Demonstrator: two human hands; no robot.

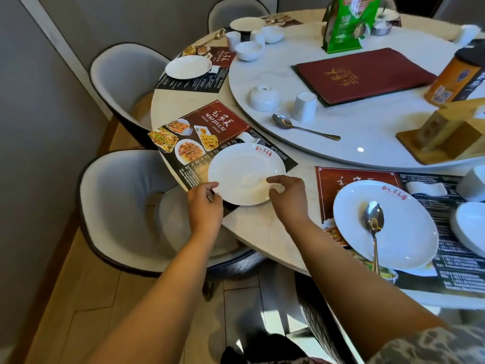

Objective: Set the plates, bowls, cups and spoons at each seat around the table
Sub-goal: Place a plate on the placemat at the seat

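Four white plates are counted on the round marble table (265,227): the near plate (244,169) on a printed placemat (210,135), a second plate (401,232) to the right carrying one spoon (374,222), and two further plates (188,66) (246,23) at the far seats. Three bowls are seen on the turntable (367,132): one upturned bowl (264,97) and two upright bowls (248,50) (273,33). Three cups are counted there, one upturned cup (304,106) and two (233,40) (257,37) near the far bowls. A second spoon (301,127) lies on the turntable.

The near plate's left rim is touched by the left hand (203,203), its grip loosely curled at the edge. The plate's near rim is pinched between the bent thumb and fingers of the right hand (288,195). The plate slightly overhangs the placemat's near edge, close to the table's edge. Bare marble lies between the two near placemats. Two grey chairs (123,206) (126,80) stand to the left.
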